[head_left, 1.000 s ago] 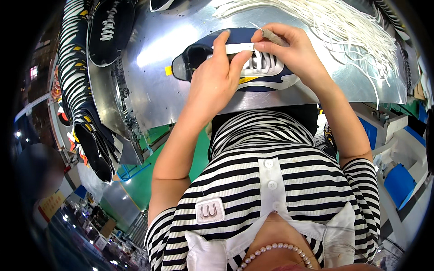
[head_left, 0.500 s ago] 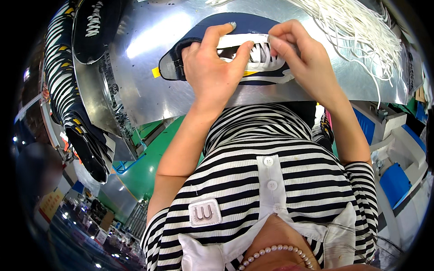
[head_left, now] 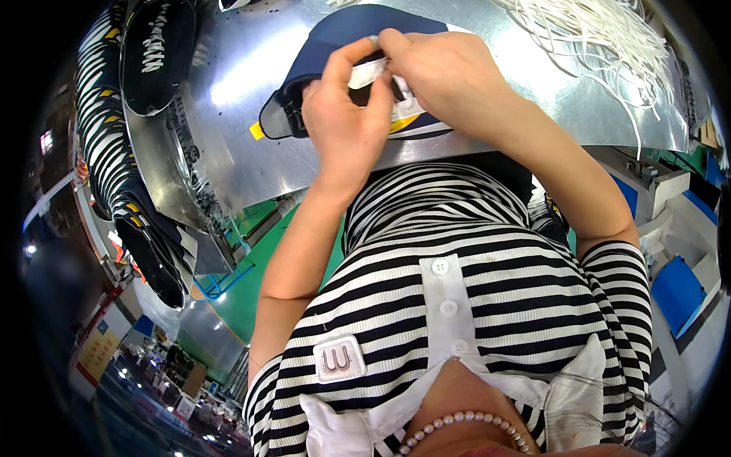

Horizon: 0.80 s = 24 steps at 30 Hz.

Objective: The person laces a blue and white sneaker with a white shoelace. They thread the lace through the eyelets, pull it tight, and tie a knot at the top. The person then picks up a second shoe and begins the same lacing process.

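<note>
A navy shoe upper (head_left: 358,32) with a white eyelet strip and a yellow tab at its heel end lies on the metal table. My left hand (head_left: 346,122) grips its collar side, thumb and index finger on either side of the white eyelet strip (head_left: 367,74). Close against those fingertips, my right hand (head_left: 445,80) has its thumb and fingers pinched together over the eyelets. What the right fingertips hold is hidden. The right hand also covers most of the front lacing; some of the white and yellow side shows beneath it.
Loose white shoelaces (head_left: 601,46) lie heaped at the table's right, some ends hanging over the edge. A dark laced upper (head_left: 156,57) rests at the left. Beyond it runs a long row of stacked uppers (head_left: 103,129). The metal table (head_left: 251,164) ends just before my body.
My right hand has moved left from the toe end to meet my left fingertips, now covering the front lacing. My left hand still grips the shoe upper and has shifted slightly left.
</note>
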{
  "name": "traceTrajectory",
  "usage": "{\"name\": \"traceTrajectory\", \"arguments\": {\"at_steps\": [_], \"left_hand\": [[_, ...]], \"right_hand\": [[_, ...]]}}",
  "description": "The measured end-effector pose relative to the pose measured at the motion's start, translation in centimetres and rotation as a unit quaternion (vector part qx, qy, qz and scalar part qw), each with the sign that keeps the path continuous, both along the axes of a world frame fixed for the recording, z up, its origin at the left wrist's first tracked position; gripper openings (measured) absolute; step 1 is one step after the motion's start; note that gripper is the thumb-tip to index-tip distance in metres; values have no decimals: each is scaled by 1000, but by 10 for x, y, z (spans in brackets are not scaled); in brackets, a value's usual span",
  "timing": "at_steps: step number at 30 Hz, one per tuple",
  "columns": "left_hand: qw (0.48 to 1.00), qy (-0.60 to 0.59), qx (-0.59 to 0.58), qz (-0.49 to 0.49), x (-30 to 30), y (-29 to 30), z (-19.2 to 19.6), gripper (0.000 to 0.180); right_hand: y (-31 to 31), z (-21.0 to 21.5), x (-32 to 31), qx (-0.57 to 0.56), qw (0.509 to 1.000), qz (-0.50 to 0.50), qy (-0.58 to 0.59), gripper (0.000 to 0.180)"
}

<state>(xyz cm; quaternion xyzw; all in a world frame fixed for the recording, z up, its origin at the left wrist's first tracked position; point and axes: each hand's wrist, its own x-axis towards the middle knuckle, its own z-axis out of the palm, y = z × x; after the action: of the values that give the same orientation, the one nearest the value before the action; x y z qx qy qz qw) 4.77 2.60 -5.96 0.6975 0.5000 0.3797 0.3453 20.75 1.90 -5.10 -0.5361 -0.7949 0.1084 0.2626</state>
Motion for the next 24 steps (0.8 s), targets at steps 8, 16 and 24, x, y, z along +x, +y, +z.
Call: {"name": "traceTrajectory", "arguments": {"at_steps": [8, 16, 24], "left_hand": [[996, -46, -77, -26, -6, 6, 8, 41], [940, -133, -290, -119, -9, 21, 35, 49], [939, -117, -303, -112, -1, 28, 31, 46]], "right_hand": [[-23, 21, 49, -127, 962, -88, 224, 20], [-20, -21, 16, -53, 884, -232, 401, 18], [-19, -23, 20, 97, 981, -32, 168, 35]]}}
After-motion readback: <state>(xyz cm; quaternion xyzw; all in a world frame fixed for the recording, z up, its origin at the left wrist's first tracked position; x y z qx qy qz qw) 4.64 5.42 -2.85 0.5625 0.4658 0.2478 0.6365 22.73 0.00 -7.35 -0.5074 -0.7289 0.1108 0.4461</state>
